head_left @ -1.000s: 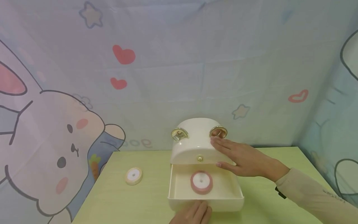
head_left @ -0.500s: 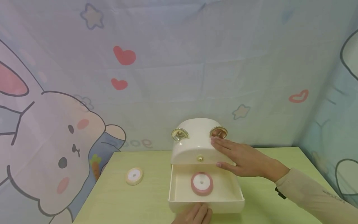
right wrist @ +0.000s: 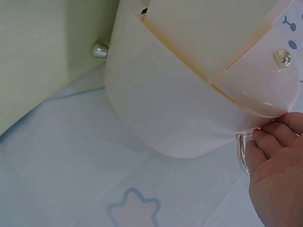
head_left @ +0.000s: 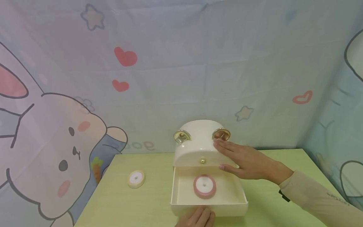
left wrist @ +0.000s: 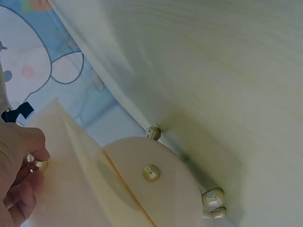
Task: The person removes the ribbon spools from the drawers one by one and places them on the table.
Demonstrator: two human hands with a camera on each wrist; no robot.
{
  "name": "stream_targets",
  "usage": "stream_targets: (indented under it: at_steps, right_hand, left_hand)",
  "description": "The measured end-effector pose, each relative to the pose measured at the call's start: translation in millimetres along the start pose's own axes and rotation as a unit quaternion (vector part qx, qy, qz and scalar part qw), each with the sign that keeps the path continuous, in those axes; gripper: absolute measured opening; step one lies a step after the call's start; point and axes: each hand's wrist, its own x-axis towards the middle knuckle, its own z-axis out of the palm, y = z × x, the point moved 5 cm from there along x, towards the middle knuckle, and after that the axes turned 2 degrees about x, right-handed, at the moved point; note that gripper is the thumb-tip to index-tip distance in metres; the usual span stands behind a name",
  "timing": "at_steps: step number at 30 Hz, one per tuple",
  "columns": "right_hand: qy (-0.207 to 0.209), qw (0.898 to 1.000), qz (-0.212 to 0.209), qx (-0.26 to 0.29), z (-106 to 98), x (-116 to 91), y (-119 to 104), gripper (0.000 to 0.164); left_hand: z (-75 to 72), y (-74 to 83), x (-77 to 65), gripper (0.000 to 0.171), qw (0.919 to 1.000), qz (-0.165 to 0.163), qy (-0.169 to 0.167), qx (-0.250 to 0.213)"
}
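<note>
A cream, round-topped box (head_left: 199, 146) stands on the table, its lower drawer (head_left: 227, 192) pulled out toward me. At the drawer's front panel is my left hand (head_left: 197, 217); in the left wrist view its thumb and fingers pinch the small metallic drawer knob (left wrist: 43, 165). My right hand (head_left: 246, 160) rests on the box's upper right side, fingers fairly straight, beside a gold-rimmed ring handle (head_left: 221, 134). Inside the drawer lies a pink ribbon roll (head_left: 210, 184) with a white core. The drawer knob is hidden in the head view.
A pale yellow ribbon roll (head_left: 136, 178) lies on the light green table (head_left: 122, 208), left of the box. Another ring handle (head_left: 182, 136) and a gold knob (head_left: 202, 161) are on the box's upper part. A patterned cloth (head_left: 175, 78) hangs close behind.
The drawer, with the pink ribbon roll inside, has slid very slightly toward me together with my left hand. My right hand stays in place on the box.
</note>
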Motion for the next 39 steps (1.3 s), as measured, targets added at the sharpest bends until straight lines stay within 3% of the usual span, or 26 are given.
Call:
stream_targets:
  at_steps: [8,15,21,25,29,31,39]
  right_hand:
    - [0.005,1.000,-0.003,0.001,-0.2,-0.4,-0.5,0.071]
    - [0.005,1.000,-0.005,-0.002,0.5,-1.3,-1.2,0.071]
    - [0.001,1.000,-0.005,-0.002,-0.6,-0.6,-1.2,0.072]
    - [-0.003,1.000,0.000,0.003,-0.7,-0.3,-0.2,0.073]
    - [-0.002,1.000,0.001,0.003,-0.9,-0.5,0.8,0.073]
    - [-0.002,1.000,0.002,0.002,-1.1,-0.7,1.1,0.074]
    - [-0.006,1.000,0.003,0.007,-0.4,-0.3,1.1,0.075]
  left_hand:
    - [-1.8,-0.6,1.7,0.033,0.9998,-0.019,0.002,-0.001]
    - [-7.8,2.0,9.1,0.038,0.9971,-0.058,-0.049,-0.006]
    - [-22.1,-4.8,27.9,0.037,0.9967,-0.077,-0.021,-0.015]
    - [-38.3,-18.8,47.5,0.028,0.9950,-0.082,-0.033,-0.047]
    - [-42.4,-27.7,48.1,0.012,0.9855,-0.095,-0.071,-0.122]
    - [-40.7,-31.3,45.6,0.016,0.9780,-0.108,-0.080,-0.160]
    - [-46.2,-73.0,60.9,0.026,0.9814,-0.097,0.026,-0.164]
